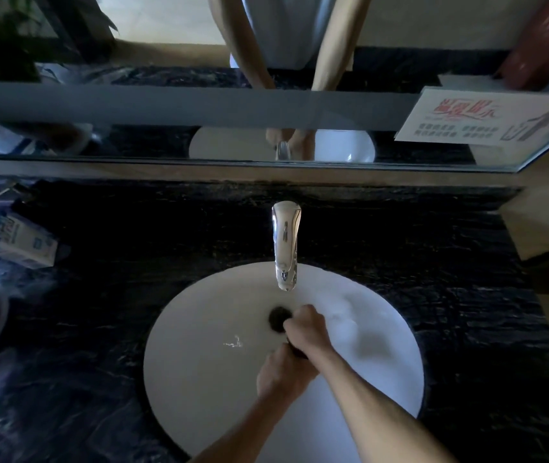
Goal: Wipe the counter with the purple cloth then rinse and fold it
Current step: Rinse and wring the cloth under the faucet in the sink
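purple cloth [295,349] wrung between clenched left hand [285,374] and right hand [308,327], over sink [199,379]

Washroom, probably public or hotel. Evidence: round white basin [199,362] sunk in a dark marble counter [450,312]; chrome tap [286,245] without handles; wall mirror [166,61] above; printed notice [487,118] on the mirror; carton [12,242] at left.

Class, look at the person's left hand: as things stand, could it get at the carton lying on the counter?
Probably not yet: the left hand is clenched with the right hand on the cloth over the sink. Otherwise the counter toward the carton looks unobstructed.
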A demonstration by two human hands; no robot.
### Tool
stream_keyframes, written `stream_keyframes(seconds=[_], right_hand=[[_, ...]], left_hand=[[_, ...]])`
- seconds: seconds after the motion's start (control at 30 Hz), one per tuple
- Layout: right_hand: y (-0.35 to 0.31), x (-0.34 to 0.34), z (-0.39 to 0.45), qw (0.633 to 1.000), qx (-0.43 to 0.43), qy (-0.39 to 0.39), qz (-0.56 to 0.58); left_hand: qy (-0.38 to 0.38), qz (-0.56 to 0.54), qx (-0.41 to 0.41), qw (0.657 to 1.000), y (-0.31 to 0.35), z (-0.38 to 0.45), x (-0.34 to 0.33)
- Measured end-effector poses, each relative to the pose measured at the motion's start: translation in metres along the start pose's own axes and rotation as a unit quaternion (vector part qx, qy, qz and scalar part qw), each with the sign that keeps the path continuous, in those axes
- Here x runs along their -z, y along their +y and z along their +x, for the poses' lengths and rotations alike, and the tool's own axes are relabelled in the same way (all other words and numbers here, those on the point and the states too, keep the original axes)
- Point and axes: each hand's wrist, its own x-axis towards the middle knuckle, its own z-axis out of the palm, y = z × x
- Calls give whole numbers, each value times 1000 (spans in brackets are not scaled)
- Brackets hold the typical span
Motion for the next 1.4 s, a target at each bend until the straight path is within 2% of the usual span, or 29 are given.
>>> stream_keyframes(seconds=[0.13,0.2,0.33,0.4,0.5,0.63,0.8,0.87,1.03,1.17,1.2,1.3,1.4], right_hand=[[-4,19,-9,980,25,-16,195],[0,27,-17,952,11,-43,302],[8,35,-31,887,-26,-32,460],[12,36,-37,885,-8,-30,465],[12,40,-50,887,31,-63,456],[19,51,-64,857,74,-101,500],[30,48,-76,848,67,-69,520],[32,43,-81,839,66,-69,535],[34,33,-91,853,66,-89,509],[37,21,-101,825,83,-105,550],[37,19,-103,817,96,-111,558],[32,10,-112,787,131,-127,589],[27,5,-118,821,159,-95,541]], left_hand=[[-33,-98,-1,995,7,-1,15],[-40,-134,-25,990,3,-2,22],[-73,-283,-58,955,-15,-16,40],[-116,-303,-65,944,-23,-22,47],[-64,-288,-99,950,-25,-22,50],[-33,-439,-112,891,-18,-29,48],[-75,-581,-59,808,-1,-40,43],[-76,-607,-37,790,1,-41,42],[-39,-573,-45,817,-11,-43,51],[36,-524,-24,850,-26,-44,60],[33,-531,-25,847,-30,-47,63],[-58,-575,-61,814,-41,-61,71],[-108,-575,-84,807,-50,-68,71]])
